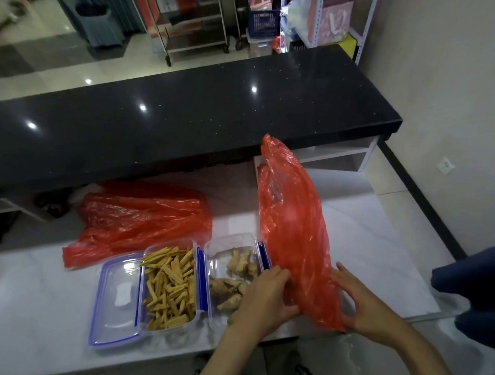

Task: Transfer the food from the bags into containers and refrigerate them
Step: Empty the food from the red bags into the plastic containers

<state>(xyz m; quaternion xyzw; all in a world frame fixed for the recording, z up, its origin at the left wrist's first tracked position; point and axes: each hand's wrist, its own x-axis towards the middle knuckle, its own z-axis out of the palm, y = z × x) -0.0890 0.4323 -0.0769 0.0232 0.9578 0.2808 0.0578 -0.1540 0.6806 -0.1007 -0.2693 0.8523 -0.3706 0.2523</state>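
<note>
Head view: left hand (263, 297) pinches the near left edge of a red bag (296, 236), fingers curled into the film, its wrist over the right tub (231, 244); right hand (360, 299) lies against the bag's right side with fingers mostly straight, thumb towards the film, so whether it truly pinches I cannot tell

That bag stands up off the white marble bench (361, 222), limp, thin, crinkled, glossy plastic, and it looks emptied; my reading is that the ginger (238, 276) has just gone into the tub and the bag is being gathered or flattened to set aside

Right tub is clear plastic with blue clips, holding knobbly, pale brown ginger pieces; touching it on the left, a second clear tub (170, 291) is full of stiff yellow strips (168, 285), its clear, blue-rimmed lid (116, 298) lying open beside it

Further back a second red bag (142, 217) lies flat and crumpled

Next move likely calls for dropping the bag, then pressing lids on and snapping clips before anything goes to a fridge, which is not in view
</note>
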